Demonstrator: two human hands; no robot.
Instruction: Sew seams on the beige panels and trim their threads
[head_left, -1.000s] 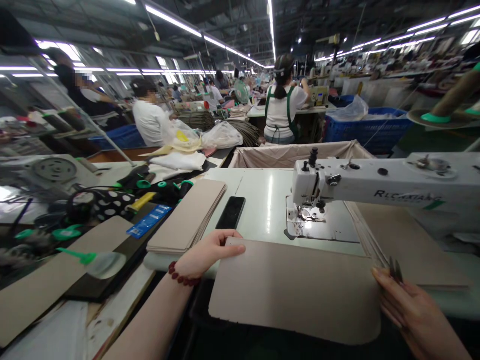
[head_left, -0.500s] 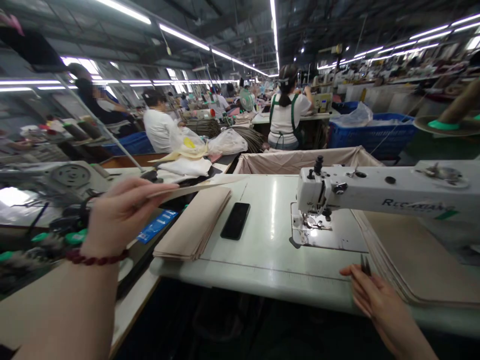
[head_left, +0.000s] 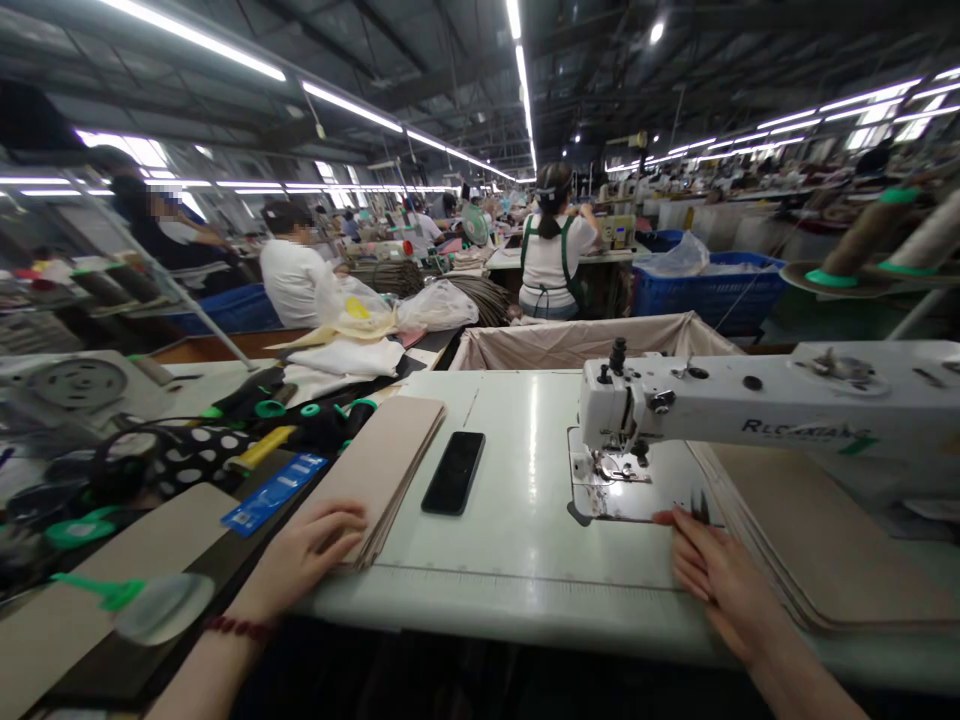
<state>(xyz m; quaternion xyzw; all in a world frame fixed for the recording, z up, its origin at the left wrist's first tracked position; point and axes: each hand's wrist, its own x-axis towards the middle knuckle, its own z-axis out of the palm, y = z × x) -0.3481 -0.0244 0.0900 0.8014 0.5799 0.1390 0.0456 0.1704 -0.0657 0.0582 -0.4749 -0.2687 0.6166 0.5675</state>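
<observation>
My left hand, with a dark red bead bracelet at the wrist, rests on the near end of a stack of beige fabric pieces. Its fingers lie over the top piece, slightly bent. In my right hand is a small pair of dark thread snips, their two points sticking up past the fingers. That hand is just in front of the needle plate of a white sewing machine. A black phone lies flat between the stack and the machine.
More beige pieces are piled under the machine arm at right. Left of the table lie a blue packet, thread cones and an oil bottle. A cloth-lined bin stands behind; co-workers sit farther back.
My left hand has come down from above the stack, where it held a beige piece, onto the stack's near end. My right hand has shifted slightly left, still with the snips. The view has tilted up.
</observation>
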